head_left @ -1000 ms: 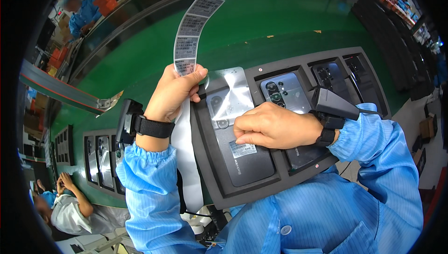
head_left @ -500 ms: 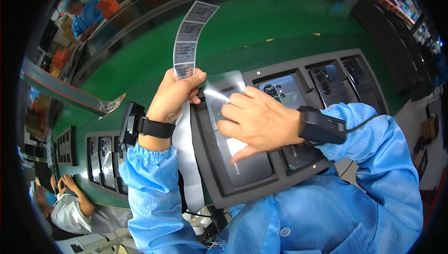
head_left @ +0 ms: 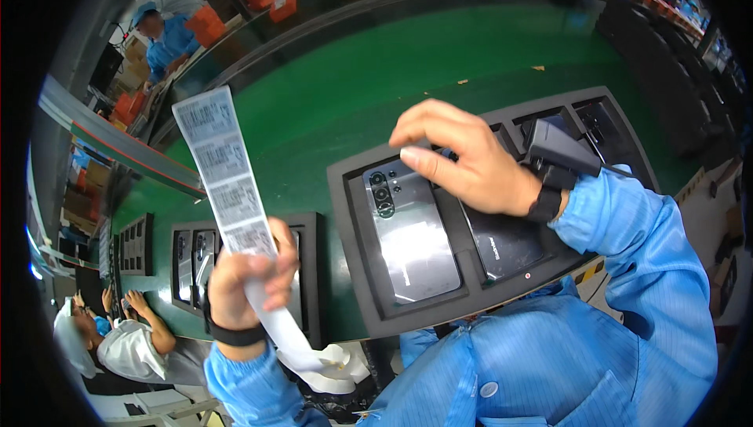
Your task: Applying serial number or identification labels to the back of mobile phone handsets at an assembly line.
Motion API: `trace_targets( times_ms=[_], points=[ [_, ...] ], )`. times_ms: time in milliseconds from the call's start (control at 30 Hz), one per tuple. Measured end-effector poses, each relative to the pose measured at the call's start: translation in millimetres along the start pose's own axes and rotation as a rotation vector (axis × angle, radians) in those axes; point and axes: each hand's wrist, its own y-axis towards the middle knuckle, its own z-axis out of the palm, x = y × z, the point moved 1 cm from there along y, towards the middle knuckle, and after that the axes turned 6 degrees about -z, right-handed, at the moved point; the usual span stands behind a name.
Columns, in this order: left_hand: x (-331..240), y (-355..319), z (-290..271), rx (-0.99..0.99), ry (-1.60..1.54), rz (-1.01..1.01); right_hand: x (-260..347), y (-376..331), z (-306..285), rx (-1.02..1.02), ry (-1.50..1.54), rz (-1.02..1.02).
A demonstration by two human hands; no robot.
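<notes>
My left hand holds a strip of printed grey labels on white backing, its upper end standing up and its tail hanging below. My right hand hovers over a dark foam tray, thumb and fingers apart and loosely curved, with no held thing showing. In the tray's leftmost slot lies a dark shiny phone, back up, its camera lenses at the far end. A second phone sits in the slot beside it, partly covered by my right hand. Further phones fill the slots to the right.
Another foam tray with phones lies to the left on the green bench, a smaller tray beyond it. A metal rail crosses at left. Black trays are stacked far right. Co-workers sit at left.
My left hand has moved left and nearer with the label strip, off the tray. My right hand has lifted off the leftmost phone and moved right. The clear film over that phone is gone from view.
</notes>
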Motion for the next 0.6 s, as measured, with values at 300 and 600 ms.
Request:
trace_targets(
  times_ms=[300, 600],
  points=[
    [68.3, 0.2, 64.1, 0.003, -0.137, -0.088, 67.8, -10.2, 31.3, 0.158, -0.156, -0.180],
    [86.4, 0.7, 76.8, -0.010, -0.314, -0.006, 64.5, -22.4, 29.8, 0.172, -0.058, -0.254]
  ],
)
